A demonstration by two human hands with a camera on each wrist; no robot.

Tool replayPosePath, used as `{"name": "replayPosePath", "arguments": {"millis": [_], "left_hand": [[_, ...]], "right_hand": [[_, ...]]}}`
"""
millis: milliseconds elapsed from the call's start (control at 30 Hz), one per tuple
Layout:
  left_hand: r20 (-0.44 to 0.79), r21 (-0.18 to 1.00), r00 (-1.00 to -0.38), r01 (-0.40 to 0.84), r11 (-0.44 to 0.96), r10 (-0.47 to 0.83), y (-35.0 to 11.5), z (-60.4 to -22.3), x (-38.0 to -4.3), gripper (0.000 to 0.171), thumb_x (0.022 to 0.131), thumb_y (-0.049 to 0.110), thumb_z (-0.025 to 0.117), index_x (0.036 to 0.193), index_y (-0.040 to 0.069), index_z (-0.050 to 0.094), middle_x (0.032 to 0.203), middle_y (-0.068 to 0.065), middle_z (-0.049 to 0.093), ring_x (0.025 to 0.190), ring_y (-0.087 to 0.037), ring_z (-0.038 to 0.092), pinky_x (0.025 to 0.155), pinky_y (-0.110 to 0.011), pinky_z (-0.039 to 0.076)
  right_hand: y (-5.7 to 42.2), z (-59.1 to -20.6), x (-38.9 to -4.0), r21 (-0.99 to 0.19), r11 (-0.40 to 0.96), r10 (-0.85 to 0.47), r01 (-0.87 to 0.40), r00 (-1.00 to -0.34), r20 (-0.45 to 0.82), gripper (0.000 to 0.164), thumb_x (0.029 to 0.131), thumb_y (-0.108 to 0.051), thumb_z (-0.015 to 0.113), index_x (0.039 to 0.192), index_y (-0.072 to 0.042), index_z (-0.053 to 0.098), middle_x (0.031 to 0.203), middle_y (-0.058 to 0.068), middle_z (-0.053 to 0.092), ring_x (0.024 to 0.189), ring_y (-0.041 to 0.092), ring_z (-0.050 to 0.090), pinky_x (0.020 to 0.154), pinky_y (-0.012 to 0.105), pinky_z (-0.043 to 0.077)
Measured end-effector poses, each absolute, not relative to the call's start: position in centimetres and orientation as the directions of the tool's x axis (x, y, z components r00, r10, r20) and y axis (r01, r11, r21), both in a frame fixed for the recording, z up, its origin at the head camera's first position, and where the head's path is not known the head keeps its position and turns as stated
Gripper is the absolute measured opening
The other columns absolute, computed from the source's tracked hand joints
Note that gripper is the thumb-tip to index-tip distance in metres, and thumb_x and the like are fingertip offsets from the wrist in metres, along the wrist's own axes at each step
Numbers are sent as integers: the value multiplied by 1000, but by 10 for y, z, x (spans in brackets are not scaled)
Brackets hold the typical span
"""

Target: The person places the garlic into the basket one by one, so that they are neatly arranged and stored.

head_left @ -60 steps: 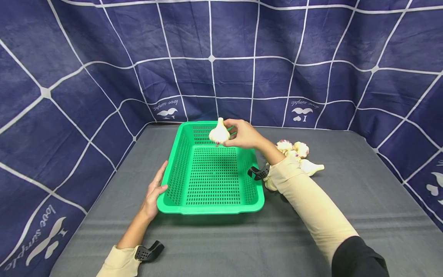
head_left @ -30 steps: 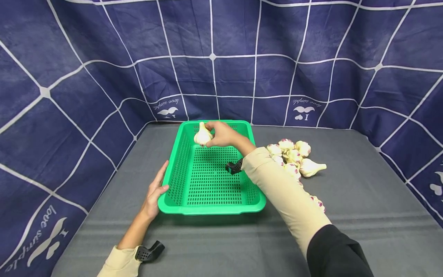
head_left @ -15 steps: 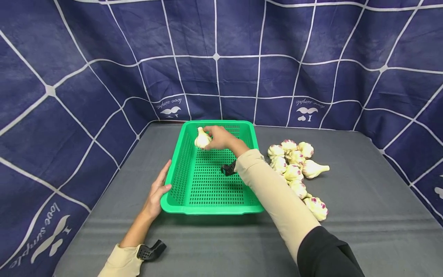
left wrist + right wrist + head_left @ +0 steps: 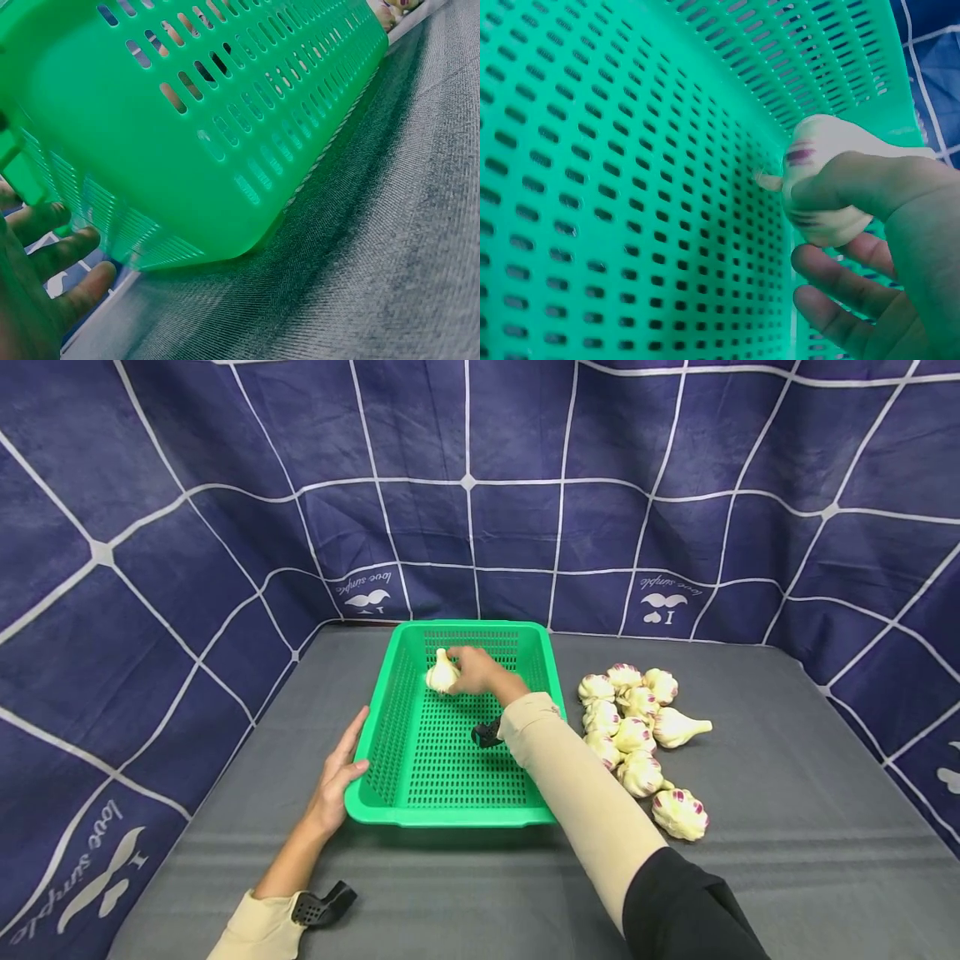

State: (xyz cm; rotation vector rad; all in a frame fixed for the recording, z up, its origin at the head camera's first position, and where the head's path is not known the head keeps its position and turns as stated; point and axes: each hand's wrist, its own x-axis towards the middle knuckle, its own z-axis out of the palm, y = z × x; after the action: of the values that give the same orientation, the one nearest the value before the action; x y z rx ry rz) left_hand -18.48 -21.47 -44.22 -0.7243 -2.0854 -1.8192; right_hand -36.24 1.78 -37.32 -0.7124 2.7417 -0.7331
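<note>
In the head view my right hand (image 4: 477, 672) pinches a white garlic bulb (image 4: 442, 675) low inside the green basket (image 4: 457, 815), toward its far left part. The bulb's stem points up. Seen from the right wrist, thumb and fingers hold the garlic bulb (image 4: 821, 161), which has purple streaks, close over the slotted floor. My left hand (image 4: 332, 785) rests against the basket's left side, fingers extended along the outside and thumb at the rim. The left wrist view shows that hand's fingers (image 4: 71, 251) spread beside the basket wall (image 4: 187, 202).
Several garlic bulbs (image 4: 633, 735) lie in a cluster right of the basket, one with a long stem (image 4: 678, 727) pointing right. A single bulb (image 4: 680, 814) sits nearest the front. Grey cloth (image 4: 787, 777) covers the table, and a blue checked curtain (image 4: 510, 527) stands behind.
My right hand has carried the garlic bulb left, then lowered it into the basket. The right forearm has swung left, uncovering the cluster of bulbs. My left hand stays at the basket's side.
</note>
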Motion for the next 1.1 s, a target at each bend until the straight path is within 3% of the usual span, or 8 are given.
{"name": "replayPosePath", "arguments": {"millis": [133, 267, 500, 600, 767, 1100], "left_hand": [[522, 838, -833, 541, 72, 185, -215, -442, -185, 68, 87, 0, 36, 153, -9, 22, 156, -33, 16, 144, -4, 20, 111, -15, 18], [524, 836, -831, 544, 75, 188, -215, -442, -184, 67, 87, -1, 36, 153, -8, 22, 156, -34, 16, 147, -14, 18, 112, -15, 17], [509, 843, -840, 531, 88, 190, -216, -441, -184, 68, 88, 0, 36, 154, -7, 22, 157, -31, 17, 147, -22, 19, 111, -15, 18], [503, 845, -843, 526, 97, 189, -216, -440, -184, 68, 88, 1, 36, 154, -6, 22, 158, -30, 18, 147, -21, 18, 111, -15, 19], [509, 841, -840, 532, 99, 188, -215, -440, -184, 68, 88, 0, 36, 154, -7, 22, 157, -30, 18, 147, -20, 18, 111, -16, 18], [516, 840, -835, 537, 76, 194, -215, -440, -184, 68, 87, -1, 36, 153, -9, 21, 156, -33, 18, 142, -4, 24, 110, -15, 19]], "right_hand": [[17, -379, -363, -545, 764, -470, -345, -876, -105, 78, 85, -15, 78, 151, -6, 38, 125, 17, 63, 111, 29, 59, 90, 37, 50], [16, -384, -362, -592, 745, -446, -307, -889, -101, 77, 83, -10, 79, 150, -6, 40, 126, 17, 63, 110, 30, 60, 88, 38, 50], [14, -389, -364, -595, 749, -438, -293, -892, -111, 79, 86, -4, 74, 154, -7, 34, 122, 17, 64, 98, 26, 62, 79, 33, 51], [13, -390, -365, -577, 759, -428, -301, -899, -93, 77, 88, -5, 71, 154, -6, 31, 129, 16, 60, 96, 25, 59, 77, 32, 48], [13, -388, -365, -596, 745, -411, -300, -910, -55, 70, 90, -9, 70, 152, -6, 37, 125, 18, 61, 96, 26, 58, 79, 33, 47], [11, -389, -363, -653, 701, -411, -285, -911, -44, 60, 87, -23, 77, 139, -7, 54, 125, 16, 64, 116, 32, 56, 95, 43, 47]]}}
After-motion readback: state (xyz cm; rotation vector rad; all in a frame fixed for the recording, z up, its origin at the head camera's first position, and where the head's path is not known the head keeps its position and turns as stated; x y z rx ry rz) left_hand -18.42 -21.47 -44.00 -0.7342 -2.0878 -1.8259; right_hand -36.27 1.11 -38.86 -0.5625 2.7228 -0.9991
